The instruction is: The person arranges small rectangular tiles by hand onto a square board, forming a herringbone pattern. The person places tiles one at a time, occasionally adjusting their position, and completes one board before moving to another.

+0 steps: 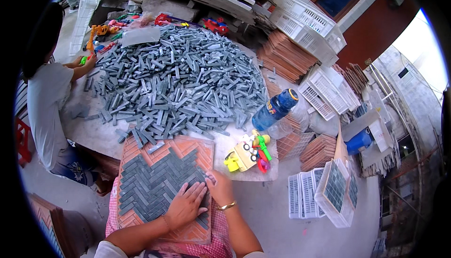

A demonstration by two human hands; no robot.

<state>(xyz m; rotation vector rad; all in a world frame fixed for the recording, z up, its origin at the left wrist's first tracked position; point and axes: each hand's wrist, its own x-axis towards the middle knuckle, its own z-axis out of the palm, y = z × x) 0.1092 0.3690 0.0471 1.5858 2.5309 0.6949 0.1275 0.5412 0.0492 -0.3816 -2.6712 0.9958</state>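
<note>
Nearest item: terracotta-coloured mould tray [141,152] with a herringbone grid, resting on the person's lap over a red checked cloth [218,248] and leaning against the near edge of the surface [94,136]; its middle is filled with grey stone strips [150,183] laid in a zigzag pattern, its border cells bare. Left hand [186,206]: flat, fingers spread, palm pressed on the laid strips at the tray's lower right; grip released, nothing held. Right hand [220,190]: gold bracelet at the wrist, fingers bent at the tray's right edge, touching the strips there; whether its grip pinches a strip cannot be told. Just right of the tray, on the surface: yellow toy vehicle [239,157] with green and pink toy parts beside it. Beyond these: blue plastic bottle [275,110], lying tilted. Centre of the surface: large heap of loose grey strips [178,77]. Left side: a second person in a white shirt [44,103], one hand at the heap's edge. Far right: stacked terracotta trays [286,56] and white plastic crates [307,23].
</note>
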